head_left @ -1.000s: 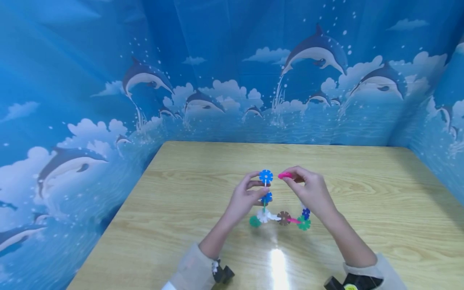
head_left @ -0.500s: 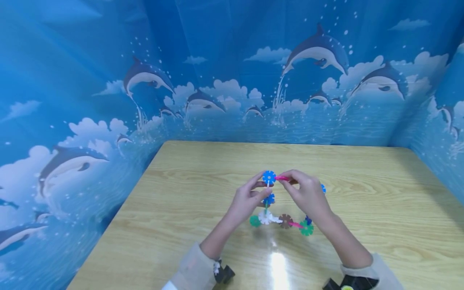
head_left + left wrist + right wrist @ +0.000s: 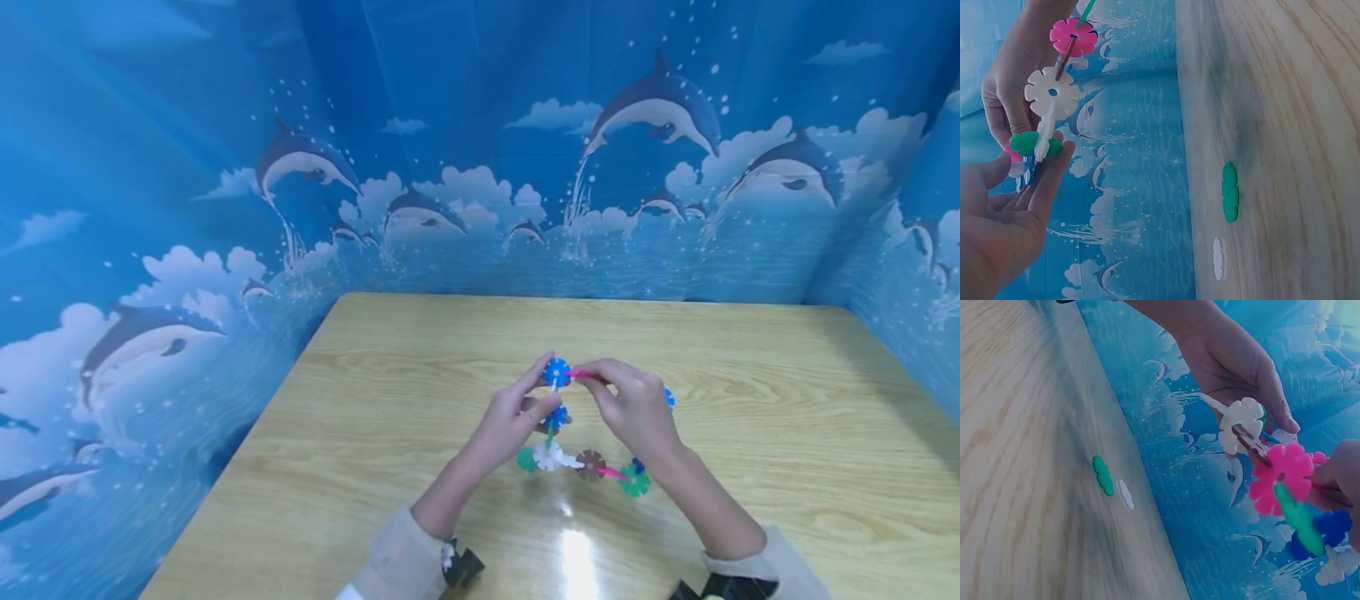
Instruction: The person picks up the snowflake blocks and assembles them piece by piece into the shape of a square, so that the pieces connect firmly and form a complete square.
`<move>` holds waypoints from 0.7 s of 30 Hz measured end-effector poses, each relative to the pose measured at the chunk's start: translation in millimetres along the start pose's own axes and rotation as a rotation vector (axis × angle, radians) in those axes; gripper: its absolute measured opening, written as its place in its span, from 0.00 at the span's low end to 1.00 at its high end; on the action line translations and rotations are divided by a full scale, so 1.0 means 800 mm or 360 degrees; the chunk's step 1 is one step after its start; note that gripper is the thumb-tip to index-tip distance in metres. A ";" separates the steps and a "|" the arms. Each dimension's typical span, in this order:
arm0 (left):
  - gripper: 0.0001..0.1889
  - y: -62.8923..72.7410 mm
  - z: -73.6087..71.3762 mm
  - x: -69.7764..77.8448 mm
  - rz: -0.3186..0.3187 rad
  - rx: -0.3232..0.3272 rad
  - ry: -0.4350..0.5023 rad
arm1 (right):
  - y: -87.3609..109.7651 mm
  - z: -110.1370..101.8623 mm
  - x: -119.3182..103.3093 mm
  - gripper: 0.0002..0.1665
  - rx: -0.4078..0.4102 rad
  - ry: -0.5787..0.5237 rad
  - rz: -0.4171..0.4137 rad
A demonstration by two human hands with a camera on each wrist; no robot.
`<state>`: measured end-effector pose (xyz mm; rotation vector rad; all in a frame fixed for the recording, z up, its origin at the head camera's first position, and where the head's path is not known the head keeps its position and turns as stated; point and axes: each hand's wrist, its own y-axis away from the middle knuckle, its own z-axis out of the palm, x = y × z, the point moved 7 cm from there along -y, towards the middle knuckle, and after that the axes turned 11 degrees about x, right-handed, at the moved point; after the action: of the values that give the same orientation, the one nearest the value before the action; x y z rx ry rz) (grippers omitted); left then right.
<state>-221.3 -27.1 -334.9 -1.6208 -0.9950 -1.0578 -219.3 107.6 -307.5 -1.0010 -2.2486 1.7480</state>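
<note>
My left hand (image 3: 506, 421) holds a chain of plastic snowflake discs near its upper end, by a blue snowflake disc (image 3: 557, 372). Between thumb and fingers, my right hand (image 3: 637, 412) pinches a pink snowflake disc (image 3: 580, 374), seen edge-on, its rim against the blue one; how deep it sits cannot be told. Below the hands run a brown disc (image 3: 591, 465) and a green disc (image 3: 634, 480). In the left wrist view a white disc (image 3: 1052, 94) and a pink disc (image 3: 1074, 37) of the chain show up close. Fingers hide some parts.
On the wooden table (image 3: 420, 350) lie a loose green disc (image 3: 1230, 192) and a small white disc (image 3: 1219, 258), both below the raised chain. A blue dolphin-print curtain (image 3: 480, 167) stands along the table's back and sides.
My right hand has brought the pink disc leftward, from a gap beside the blue disc to its rim. The left hand keeps its hold; both hands and the chain have sunk slightly.
</note>
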 end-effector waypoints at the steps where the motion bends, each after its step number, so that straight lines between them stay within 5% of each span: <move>1: 0.29 0.000 0.000 0.001 0.0010 -0.0010 0.0006 | 0.000 0.000 -0.001 0.14 0.0013 0.0001 0.0000; 12: 0.28 0.001 0.006 0.003 0.0094 0.0004 0.0082 | 0.005 0.001 -0.012 0.11 0.0132 0.0091 -0.0081; 21: 0.29 -0.001 0.004 -0.002 0.0014 0.0040 0.0125 | 0.004 0.003 -0.010 0.13 0.0118 0.0075 -0.0075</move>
<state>-221.8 -24.3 -337.0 -1.5503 -0.9447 -1.0903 -213.0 101.7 -308.7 -0.9563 -2.1447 1.7558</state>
